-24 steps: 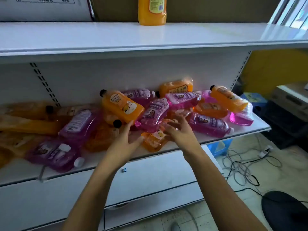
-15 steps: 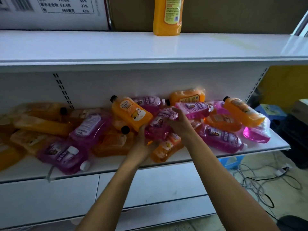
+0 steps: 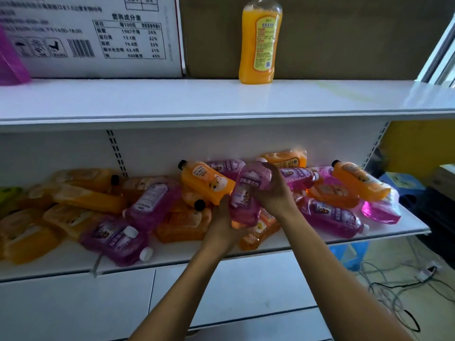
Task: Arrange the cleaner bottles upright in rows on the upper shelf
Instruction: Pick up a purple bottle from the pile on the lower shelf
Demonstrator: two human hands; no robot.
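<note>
A purple cleaner bottle [image 3: 248,193] is lifted off the pile, tilted with its top end up. My right hand [image 3: 277,193] grips its upper part and my left hand [image 3: 222,225] holds its bottom end. Several orange and purple bottles [image 3: 152,205] lie jumbled on the lower shelf [image 3: 270,247]. One orange bottle [image 3: 259,40] stands upright at the back of the upper shelf [image 3: 221,99]. The base of a purple bottle [image 3: 11,62] shows at the upper shelf's far left.
A white printed carton [image 3: 98,38] and a brown cardboard box [image 3: 344,38] stand behind the upper shelf. Cables [image 3: 394,286] lie on the floor at the right, beside a blue stool [image 3: 349,254] under the lower shelf.
Both hands closed on the purple bottle and raised it off the pile. The view tilted upward, showing more of the upper shelf.
</note>
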